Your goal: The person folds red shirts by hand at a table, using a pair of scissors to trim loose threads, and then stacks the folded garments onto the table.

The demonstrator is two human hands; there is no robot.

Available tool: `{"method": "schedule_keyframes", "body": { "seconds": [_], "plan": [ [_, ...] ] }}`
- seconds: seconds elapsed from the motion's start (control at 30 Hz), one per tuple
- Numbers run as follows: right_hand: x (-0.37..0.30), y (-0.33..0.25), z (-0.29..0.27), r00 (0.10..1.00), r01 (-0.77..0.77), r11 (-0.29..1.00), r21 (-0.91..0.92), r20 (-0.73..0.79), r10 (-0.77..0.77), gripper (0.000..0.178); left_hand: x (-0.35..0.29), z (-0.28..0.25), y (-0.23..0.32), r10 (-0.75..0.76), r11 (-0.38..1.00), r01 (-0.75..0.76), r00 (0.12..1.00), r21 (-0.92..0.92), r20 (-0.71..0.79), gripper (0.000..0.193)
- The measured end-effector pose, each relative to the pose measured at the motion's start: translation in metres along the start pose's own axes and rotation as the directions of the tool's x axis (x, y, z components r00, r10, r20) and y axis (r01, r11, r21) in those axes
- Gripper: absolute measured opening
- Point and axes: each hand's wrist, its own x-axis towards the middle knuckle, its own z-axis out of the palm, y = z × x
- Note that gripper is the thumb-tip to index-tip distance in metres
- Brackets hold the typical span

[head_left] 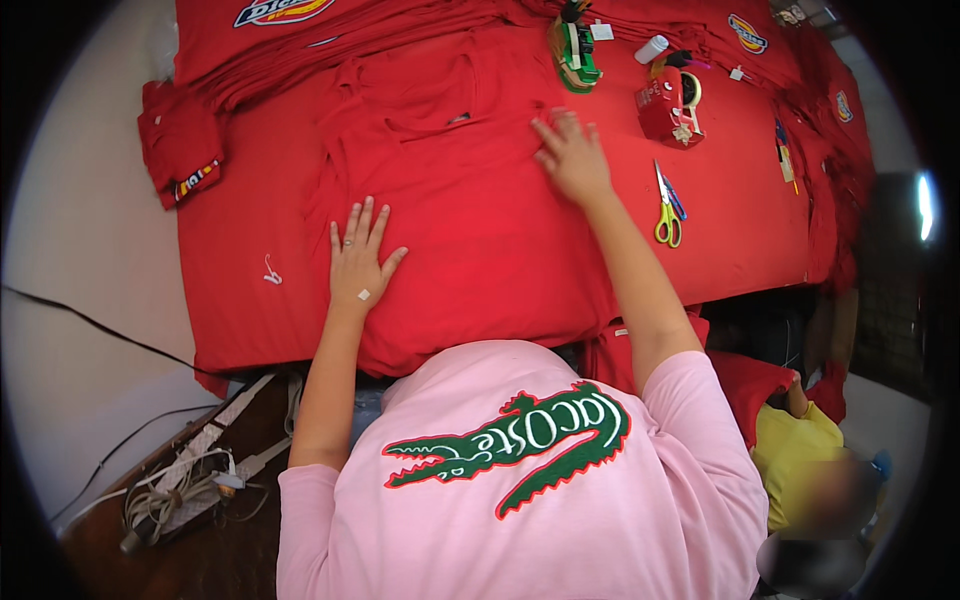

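Red-covered table (745, 225), red shirt (475, 230) beneath left grip (358, 260), right grip (578, 165)

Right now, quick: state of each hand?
Left hand: open, palm down on the red shirt, holding nothing visible.
Right hand: open, fingers spread at the shirt's upper right; no grip visible.

Here the pink shirt (535, 540) blocks part of the red garment's (465, 240) near edge, its neck label (459, 118) too tiny to read! Far left, stacked red cloth (290, 55) runs off the top; near right, a co-worker's head (840, 498) is all blur!
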Motion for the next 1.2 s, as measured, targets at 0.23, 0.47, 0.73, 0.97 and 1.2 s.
{"method": "schedule_keyframes", "body": {
  "seconds": [0.23,0.47,0.73,0.97,1.2],
  "plan": [
    [-0.027,0.088,-0.023,0.786,-0.364,0.615,0.7,-0.123,0.605,0.028,0.044,-0.004,-0.025,-0.04,0.977,0.033,0.999,-0.213,-0.03,0.063],
    [-0.141,0.076,0.008,0.578,-0.606,0.17,0.777,0.283,0.765,0.015,0.094,-0.017,-0.038,-0.458,0.689,0.23,0.873,-0.688,-0.167,0.031],
    [0.012,0.026,0.009,0.664,-0.526,0.0,0.851,0.41,0.625,0.03,0.163,-0.02,-0.048,-0.531,0.681,0.362,0.842,-0.636,-0.091,0.038],
    [0.074,0.017,0.016,0.709,-0.582,0.155,0.798,0.405,0.577,0.034,0.175,-0.004,-0.089,-0.563,0.541,0.447,0.822,-0.713,0.087,0.031],
    [0.053,0.017,-0.012,0.684,-0.461,-0.1,0.882,0.425,0.593,0.024,0.159,-0.009,-0.095,-0.658,0.261,0.215,0.753,-0.941,-0.01,0.022]
  ]
}}
